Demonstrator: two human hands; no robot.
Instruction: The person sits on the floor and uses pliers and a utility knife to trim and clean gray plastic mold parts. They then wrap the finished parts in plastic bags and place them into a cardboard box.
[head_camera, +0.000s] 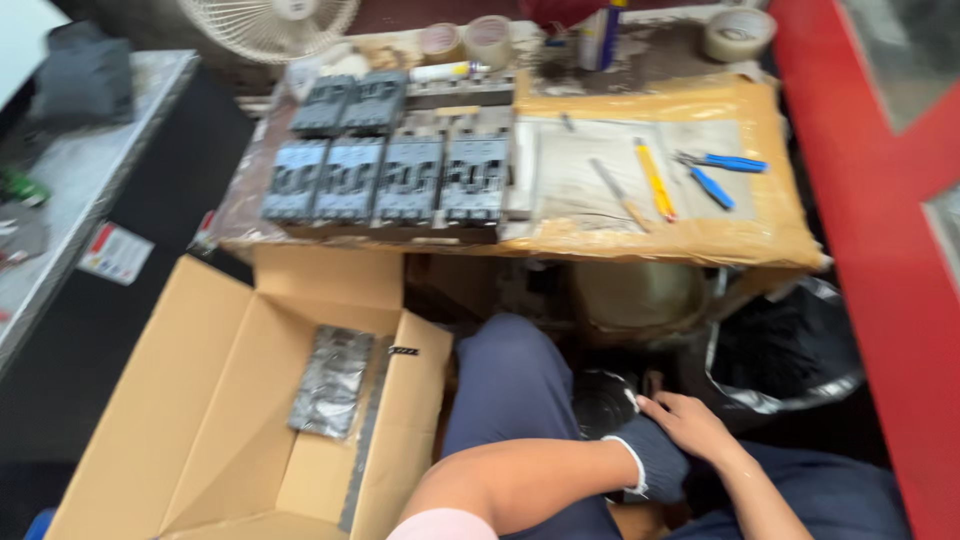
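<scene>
- While the view is blurred, both hands meet low in the frame, right of centre, over the lap.
- Left hand (652, 458): sits inside a dark glove (668, 476) with a white cuff; how far its fingers curl, cannot tell.
- Right hand (692, 425): bare, fingers loosely stretched, lying on top of the glove and touching it; cannot tell if it pinches the cloth.
- Glove is at lower centre-right, just beside a dark round thing (600, 400).
- Judgement: glove work goes best with the gloved wrist kept steady and the bare fingers pulling at the cuff, not the fingertips.
- Lower left: open box (200, 400) with a grey wrapped part (332, 380) lying flat inside.
- Top: bench (770, 240) with grey breakers (400, 170) in rows, a yellow tool (655, 180) and blue pliers (720, 172) to their right.
</scene>
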